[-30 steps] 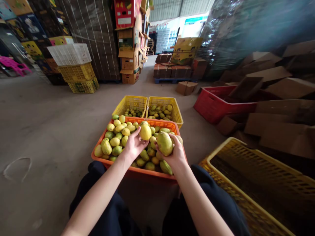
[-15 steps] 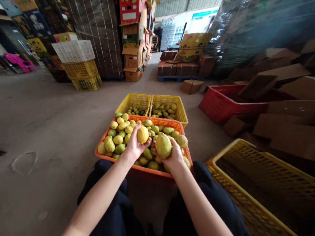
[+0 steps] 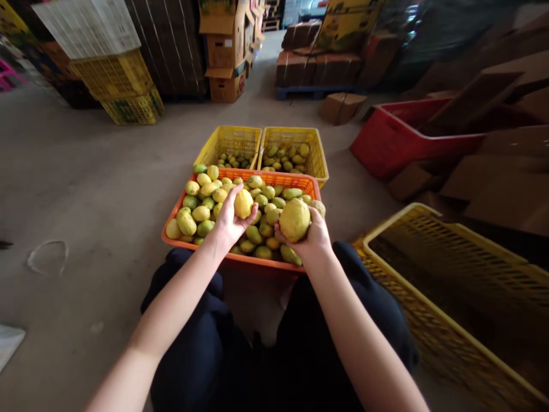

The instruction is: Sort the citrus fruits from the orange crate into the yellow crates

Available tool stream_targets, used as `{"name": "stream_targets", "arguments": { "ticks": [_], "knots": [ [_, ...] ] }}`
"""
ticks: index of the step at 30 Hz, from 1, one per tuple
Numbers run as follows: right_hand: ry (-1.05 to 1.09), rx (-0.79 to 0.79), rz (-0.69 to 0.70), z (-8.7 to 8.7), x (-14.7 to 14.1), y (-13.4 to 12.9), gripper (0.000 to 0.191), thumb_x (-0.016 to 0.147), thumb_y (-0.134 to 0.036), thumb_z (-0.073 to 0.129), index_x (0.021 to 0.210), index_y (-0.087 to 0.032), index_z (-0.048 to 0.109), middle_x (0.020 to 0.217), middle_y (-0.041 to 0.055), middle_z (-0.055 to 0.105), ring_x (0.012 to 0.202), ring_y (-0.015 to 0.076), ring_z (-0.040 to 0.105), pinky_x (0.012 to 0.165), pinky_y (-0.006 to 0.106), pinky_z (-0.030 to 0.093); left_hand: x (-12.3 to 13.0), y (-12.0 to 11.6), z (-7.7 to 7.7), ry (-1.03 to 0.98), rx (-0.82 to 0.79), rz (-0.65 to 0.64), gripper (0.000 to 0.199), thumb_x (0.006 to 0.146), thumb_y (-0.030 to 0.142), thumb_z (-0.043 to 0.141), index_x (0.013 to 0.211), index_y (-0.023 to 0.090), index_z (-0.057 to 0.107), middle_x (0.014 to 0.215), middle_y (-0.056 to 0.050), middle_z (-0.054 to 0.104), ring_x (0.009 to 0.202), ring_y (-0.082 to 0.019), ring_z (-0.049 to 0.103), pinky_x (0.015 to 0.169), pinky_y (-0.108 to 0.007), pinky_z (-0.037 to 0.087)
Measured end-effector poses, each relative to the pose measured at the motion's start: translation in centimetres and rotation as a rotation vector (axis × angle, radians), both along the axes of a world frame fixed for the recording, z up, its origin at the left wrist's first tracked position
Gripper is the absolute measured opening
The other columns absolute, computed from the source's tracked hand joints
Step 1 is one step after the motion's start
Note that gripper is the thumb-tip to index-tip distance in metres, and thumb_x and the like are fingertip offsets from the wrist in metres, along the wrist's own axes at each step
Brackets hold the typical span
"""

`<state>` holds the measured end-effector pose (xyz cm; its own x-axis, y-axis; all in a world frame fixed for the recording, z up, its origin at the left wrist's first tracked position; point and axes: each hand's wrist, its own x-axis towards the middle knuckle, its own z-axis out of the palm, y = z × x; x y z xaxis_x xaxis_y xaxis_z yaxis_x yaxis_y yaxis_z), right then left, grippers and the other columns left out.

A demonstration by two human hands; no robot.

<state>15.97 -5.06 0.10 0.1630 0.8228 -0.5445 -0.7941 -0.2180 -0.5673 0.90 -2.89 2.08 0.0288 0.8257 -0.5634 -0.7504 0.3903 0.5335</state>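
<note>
A small yellow fruit rests in my left hand, held between thumb and fingers. My right hand grips a larger yellow-green fruit from below and from its right side. Both hands are above an orange crate filled with yellow and green fruits. The two held fruits are apart. Behind the orange crate stand two yellow crates, one at the left and one at the right, each with green-yellow fruits inside.
A large yellow crate stands close on the right. Beyond it are a red crate and loose cardboard. Stacked crates stand at the back left, and boxes on a blue pallet at the back.
The view has tilted down, so the crates appear higher. My hands have moved farther apart, the right one rightward with its fruit. Both still hold the same fruits.
</note>
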Motion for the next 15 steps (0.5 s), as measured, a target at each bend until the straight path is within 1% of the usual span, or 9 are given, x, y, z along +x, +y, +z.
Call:
{"name": "stream_targets", "arguments": {
  "ticks": [2, 3, 6, 8, 10, 12, 13, 15],
  "knots": [
    [-0.011, -0.146, -0.006, 0.1, 0.2, 0.2, 0.016, 0.090, -0.035, 0.053, 0.082, -0.024, 0.061, 0.068, 0.0008, 0.068, 0.055, 0.0181, 0.063, 0.048, 0.031, 0.058, -0.6, 0.6, -0.9, 0.019, -0.012, 0.008, 0.022, 0.092, 0.038, 0.072, 0.099, 0.019, 0.066, 0.076, -0.002, 0.064, 0.068, -0.013, 0.063, 0.059, -0.020, 0.057],
    [-0.014, -0.185, -0.021, 0.3, 0.3, 0.4, 0.016, 0.091, -0.036, 0.054, 0.083, -0.024, 0.061, 0.069, -0.0004, 0.068, 0.056, 0.0172, 0.063, 0.048, 0.030, 0.058, -1.0, 0.9, -1.4, 0.023, -0.024, 0.014, 0.023, 0.093, 0.040, 0.070, 0.101, 0.019, 0.067, 0.077, -0.003, 0.065, 0.069, -0.014, 0.064, 0.058, -0.021, 0.058],
    [-0.025, -0.218, -0.066, 0.4, 0.7, 1.1, 0.010, 0.090, -0.036, 0.058, 0.086, -0.027, 0.061, 0.072, -0.0024, 0.069, 0.058, 0.0172, 0.062, 0.050, 0.031, 0.058, -1.9, 1.8, -2.7, 0.020, -0.031, 0.038, 0.024, 0.095, 0.040, 0.065, 0.108, 0.020, 0.068, 0.083, -0.006, 0.070, 0.070, -0.016, 0.068, 0.056, -0.024, 0.060],
    [-0.018, -0.260, -0.058, 0.3, 0.9, 1.7, 0.010, 0.091, -0.036, 0.058, 0.089, -0.027, 0.062, 0.072, -0.0024, 0.070, 0.058, 0.0178, 0.062, 0.048, 0.031, 0.057, -2.2, 2.1, -3.2, 0.015, -0.001, 0.036, 0.024, 0.096, 0.037, 0.063, 0.112, 0.021, 0.070, 0.089, -0.008, 0.073, 0.078, -0.019, 0.072, 0.060, -0.027, 0.063],
    [-0.002, -0.295, -0.012, 0.2, 0.8, 2.1, 0.015, 0.094, -0.038, 0.053, 0.090, -0.027, 0.062, 0.071, -0.0009, 0.069, 0.058, 0.0185, 0.062, 0.045, 0.031, 0.055, -2.2, 2.3, -3.1, 0.021, 0.018, 0.045, 0.021, 0.096, 0.034, 0.061, 0.112, 0.022, 0.070, 0.092, -0.008, 0.074, 0.086, -0.022, 0.074, 0.067, -0.032, 0.066],
    [0.009, -0.304, 0.043, 0.3, 0.4, 2.2, 0.021, 0.095, -0.040, 0.050, 0.090, -0.025, 0.063, 0.069, 0.0009, 0.068, 0.057, 0.0191, 0.063, 0.045, 0.031, 0.055, -1.7, 2.2, -2.6, 0.025, 0.009, 0.063, 0.018, 0.097, 0.032, 0.060, 0.108, 0.022, 0.071, 0.091, -0.006, 0.074, 0.089, -0.023, 0.074, 0.073, -0.035, 0.067],
    [0.004, -0.298, 0.057, 0.4, 0.1, 2.2, 0.021, 0.095, -0.040, 0.050, 0.089, -0.025, 0.063, 0.069, 0.0012, 0.068, 0.057, 0.0191, 0.063, 0.046, 0.031, 0.056, -1.4, 2.1, -2.3, 0.028, -0.005, 0.073, 0.016, 0.097, 0.032, 0.062, 0.106, 0.023, 0.070, 0.089, -0.005, 0.073, 0.088, -0.022, 0.073, 0.073, -0.034, 0.067],
    [-0.019, -0.273, 0.056, 0.7, -0.5, 2.0, 0.017, 0.092, -0.039, 0.055, 0.089, -0.024, 0.064, 0.069, 0.0005, 0.068, 0.059, 0.0182, 0.064, 0.049, 0.030, 0.057, -0.5, 1.9, -1.8, 0.036, -0.044, 0.081, 0.010, 0.094, 0.030, 0.066, 0.101, 0.023, 0.070, 0.085, -0.003, 0.069, 0.082, -0.018, 0.071, 0.071, -0.029, 0.066]
  ]
}}
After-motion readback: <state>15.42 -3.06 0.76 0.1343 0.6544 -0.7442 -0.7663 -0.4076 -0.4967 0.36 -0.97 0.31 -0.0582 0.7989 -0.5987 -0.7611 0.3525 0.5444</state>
